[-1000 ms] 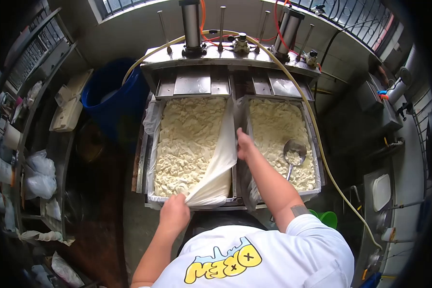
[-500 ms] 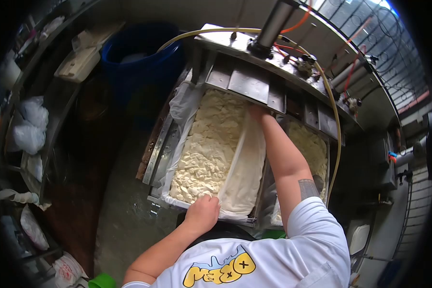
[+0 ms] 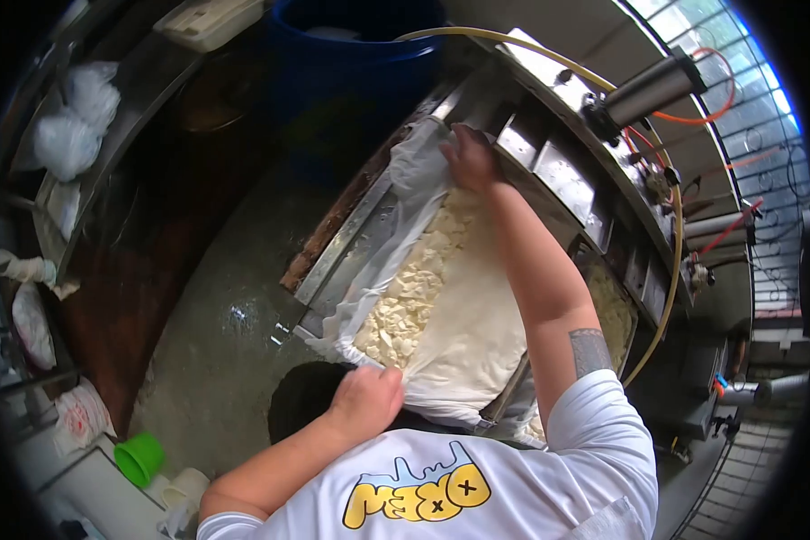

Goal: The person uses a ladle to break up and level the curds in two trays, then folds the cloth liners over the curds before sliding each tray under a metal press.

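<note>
One cloth: left hand fingers clamped on near edge; right hand fingers parted at far end, grip unclear.

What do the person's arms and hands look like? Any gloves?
No gloves: the left hand and right hand are bare. The short sleeves are white, part of a white shirt. Just below the right sleeve is a grey patterned patch, probably a tattoo.

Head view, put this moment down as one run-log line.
Left hand: closed at near edge of white cloth | right hand: at cloth's far end, grip unclear | pale chunks: partly covered, strip exposed
</note>
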`<state>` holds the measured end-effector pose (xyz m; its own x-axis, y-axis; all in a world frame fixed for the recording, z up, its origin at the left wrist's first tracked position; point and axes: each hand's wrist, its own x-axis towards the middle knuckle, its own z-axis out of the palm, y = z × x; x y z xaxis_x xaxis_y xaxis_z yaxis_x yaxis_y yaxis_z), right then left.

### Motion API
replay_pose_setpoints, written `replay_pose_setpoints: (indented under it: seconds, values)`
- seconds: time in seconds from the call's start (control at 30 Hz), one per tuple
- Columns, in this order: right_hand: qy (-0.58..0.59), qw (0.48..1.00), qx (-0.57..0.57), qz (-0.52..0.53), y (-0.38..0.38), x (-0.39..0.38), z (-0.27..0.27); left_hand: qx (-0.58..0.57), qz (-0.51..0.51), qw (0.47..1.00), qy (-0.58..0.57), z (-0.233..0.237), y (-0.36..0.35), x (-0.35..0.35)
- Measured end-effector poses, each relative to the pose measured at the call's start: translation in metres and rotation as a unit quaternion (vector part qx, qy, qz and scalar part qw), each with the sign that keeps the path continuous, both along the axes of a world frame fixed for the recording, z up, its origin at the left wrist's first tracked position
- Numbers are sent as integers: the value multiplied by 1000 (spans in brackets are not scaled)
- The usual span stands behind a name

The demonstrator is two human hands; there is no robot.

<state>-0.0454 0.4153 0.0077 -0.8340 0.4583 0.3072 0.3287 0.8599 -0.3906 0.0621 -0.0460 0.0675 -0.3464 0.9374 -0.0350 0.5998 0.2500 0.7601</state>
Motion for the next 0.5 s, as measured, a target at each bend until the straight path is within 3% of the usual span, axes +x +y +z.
replay_pose_setpoints:
  seconds: [0.03, 0.1, 0.2, 0.27, 0.33, 0.4, 0.47, 0.5]
  values:
    - [-3, 1000, -4, 8, -15, -12, 11, 17, 10, 999, 31, 3, -4, -9]
    - [-190, 977, 97, 18, -43, -39, 18, 41, 67, 996, 46, 4, -19, -30]
    - [-233, 969, 83, -22, -69, -72, -2, 64, 187, 979, 53, 5, -38, -68]
    - [-217, 970, 96, -58, -76, -80, -17, 82, 257, 962, -51, -33, -43, -84]
    - [-330, 943, -43, -20, -55, -96, -37, 93, 295, 894, -323, -96, -47, -81]
    - [-312, 950, -8, 7, -36, -102, -45, 42, 309, 868, -388, -112, -44, -81]
    - [-35, 989, -115, -83, -35, -109, -19, -15, 326, 830, -452, -119, -47, -79]
    - [33, 986, -138, -88, -36, -109, 2, -104, 264, 870, -403, -118, -50, -86]
